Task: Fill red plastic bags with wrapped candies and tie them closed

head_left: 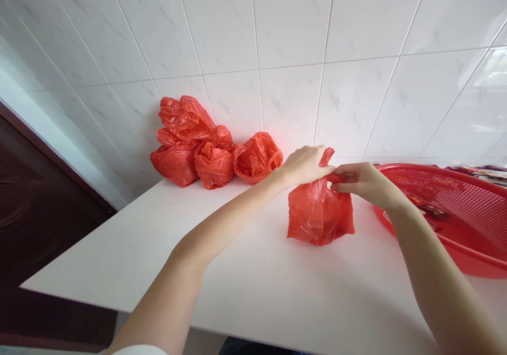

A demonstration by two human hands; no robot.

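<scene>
A thin red plastic bag [320, 212] stands on the white tabletop, its top gathered up. My left hand [307, 165] is closed on the bag's gathered neck, and a twist of red plastic sticks up past the fingers. From the other side, my right hand [362, 183] pinches the bag near the same spot with thumb and fingers. What the bag holds, if anything, I cannot make out through the plastic.
Several crumpled red plastic bags [214, 157] sit against the tiled wall [229, 106] at the left. On the right stands a red perforated basket [467, 196] with small packets in it. The white table [237, 281] has its corner edge at the left.
</scene>
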